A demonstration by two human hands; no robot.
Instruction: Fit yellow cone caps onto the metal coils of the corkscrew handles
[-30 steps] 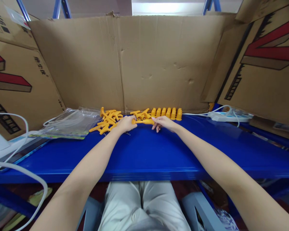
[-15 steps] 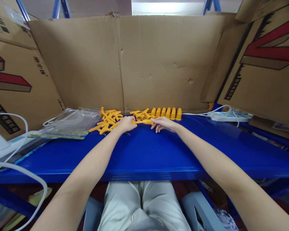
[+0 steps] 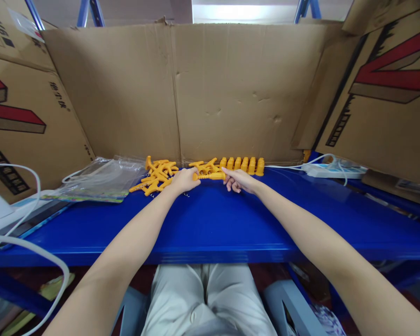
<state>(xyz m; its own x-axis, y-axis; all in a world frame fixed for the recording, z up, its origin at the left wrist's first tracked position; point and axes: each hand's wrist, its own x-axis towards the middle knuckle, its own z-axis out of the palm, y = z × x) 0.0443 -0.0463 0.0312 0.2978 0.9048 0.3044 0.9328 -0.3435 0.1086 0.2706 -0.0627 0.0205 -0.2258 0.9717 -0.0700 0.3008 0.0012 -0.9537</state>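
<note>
My left hand (image 3: 185, 181) is closed on the left end of a yellow plastic corkscrew (image 3: 210, 176), held level just above the table. My right hand (image 3: 238, 180) pinches its right end between thumb and fingers, the other fingers curled below. A ribbed stretch shows between the hands; the ends are hidden in the fingers. Beside my left hand lies a pile of yellow T-handled corkscrews (image 3: 157, 173) with metal spirals. Behind the held piece are more yellow handles (image 3: 206, 165). Several yellow bell-shaped caps (image 3: 245, 165) stand in a row behind my right hand.
The blue table (image 3: 217, 224) is walled at the back by a cardboard panel (image 3: 231, 93) and by printed boxes on both sides. A clear plastic bag (image 3: 101, 179) lies at left. White cables run at left, and a white power strip (image 3: 331, 169) sits at right.
My right hand has shifted slightly to the right, and slightly more of the yellow ribbed piece shows between my hands. My left hand has barely moved.
</note>
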